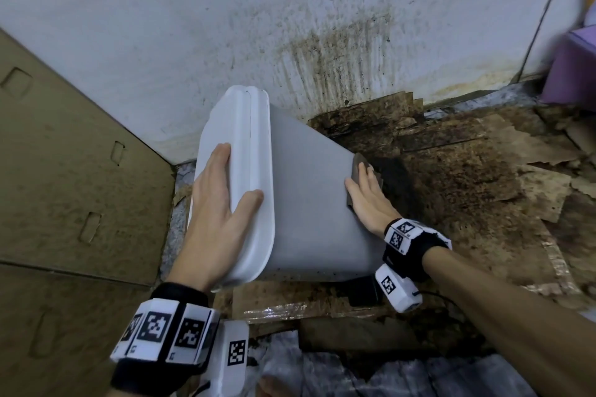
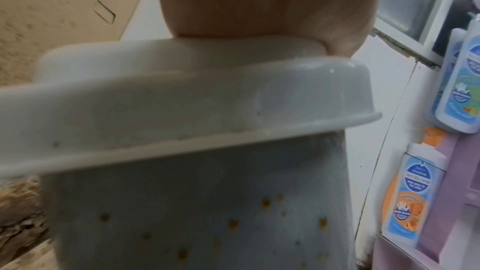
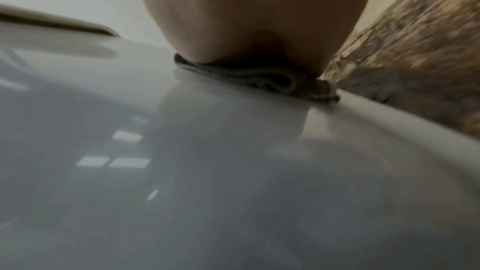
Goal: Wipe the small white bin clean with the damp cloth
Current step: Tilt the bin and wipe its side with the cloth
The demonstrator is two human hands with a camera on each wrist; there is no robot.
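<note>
Bin: small white plastic bin (image 1: 309,190) with a stepped lid, tipped over so its lid end points far-left and its base points right, toward a stained floor of torn brown cardboard (image 1: 467,177). It lies in a corner, between a tan cardboard panel (image 1: 74,171) on the left and a mould-speckled white wall (image 1: 225,26) behind.
Why tilted: judged, laying it over turns one long side wall up for the wipe.
Left hand: the left hand (image 1: 219,203) lies flat on the lid, fingers straight and spread, thumb over the lid's near edge; it presses, not grips. Probably a brace, so the bin does not slide under the strokes.
Right hand: the right hand (image 1: 367,200) is flat too, fingers extended, pressing a folded grey-brown damp cloth (image 3: 259,79) onto the upper side wall close to the base edge. The cloth is pinned under the palm and fingers, not clenched.
Cloth position: at the right end of the upturned wall, its edge poking past the fingertips.
Dirt left: the left wrist view shows orange-brown spots (image 2: 265,202) scattered on another side wall below the lid rim, so that face still looks unwiped.
Bin contents: cannot tell; the lid is on and the inside is hidden.
Shelf at right: a lilac plastic rack (image 2: 441,223) holds bottles with blue and orange labels (image 2: 410,196), upright in its compartments, well apart from the bin.
</note>
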